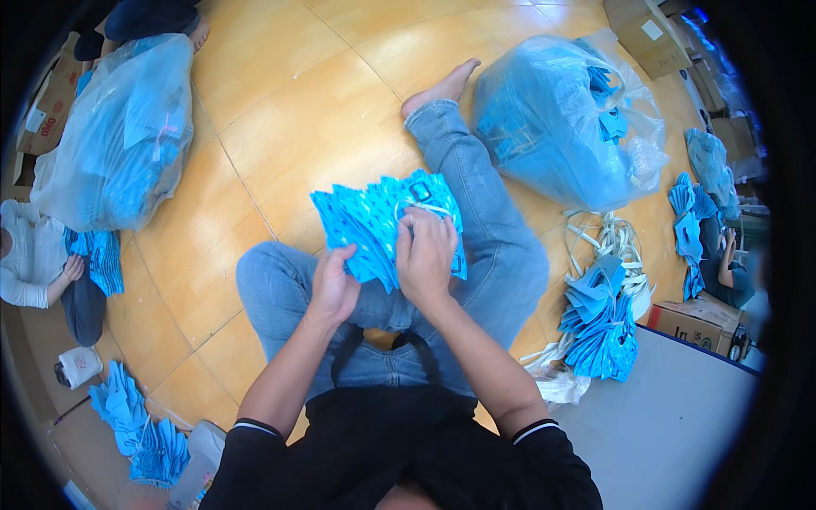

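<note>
Both grips sit on our fanned stack of blue pieces (pixel 382 225) above our lap: left hand (pixel 334 285) cups its near edge, right hand (pixel 425 251) pinches a white strap (pixel 425 206) on top. Right of grip lie finished-looking blue piles (pixel 599 327); farther out, full bags (pixel 561 119), so prob. midway. Wrists bent inward, elbows tucked.

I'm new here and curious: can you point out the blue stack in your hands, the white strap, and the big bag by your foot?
Blue stack (pixel 365 225), head view, on its fanned left part.
White strap (pixel 429 206), head view, on its loop.
Big bag (pixel 544 127), head view, on its side.
</note>
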### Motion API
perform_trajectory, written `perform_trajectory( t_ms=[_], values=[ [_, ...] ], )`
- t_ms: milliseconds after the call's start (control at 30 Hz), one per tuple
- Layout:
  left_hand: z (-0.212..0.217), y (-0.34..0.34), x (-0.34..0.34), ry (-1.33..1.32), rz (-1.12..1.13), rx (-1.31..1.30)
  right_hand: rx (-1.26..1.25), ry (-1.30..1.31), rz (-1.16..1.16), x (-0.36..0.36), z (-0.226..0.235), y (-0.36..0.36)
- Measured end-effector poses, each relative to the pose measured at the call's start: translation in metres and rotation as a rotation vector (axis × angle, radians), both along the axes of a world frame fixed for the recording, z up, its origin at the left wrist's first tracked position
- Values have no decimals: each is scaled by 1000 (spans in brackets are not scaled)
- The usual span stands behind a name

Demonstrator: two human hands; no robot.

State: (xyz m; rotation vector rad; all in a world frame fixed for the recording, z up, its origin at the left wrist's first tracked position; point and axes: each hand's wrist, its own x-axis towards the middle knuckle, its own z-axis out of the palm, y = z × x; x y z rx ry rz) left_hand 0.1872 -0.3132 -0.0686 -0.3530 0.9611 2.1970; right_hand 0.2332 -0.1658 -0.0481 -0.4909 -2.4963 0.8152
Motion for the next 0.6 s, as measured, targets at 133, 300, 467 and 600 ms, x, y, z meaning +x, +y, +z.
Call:
perform_trajectory(
  t_ms=[133,300,467,600],
  values=[
    [-21,-5,-45,-38,30,95,180,7,36,-29,5,-15],
    [-61,7,-90,-119,-52,-455,2,-118,12,-72,-30,-34],
    [-73,14,-77,279,-17,-694,-720,-58,183,-60,-12,5],
    [-80,24,-76,316,-8,-621,-649,223,151,-40,148,85]
  ],
)
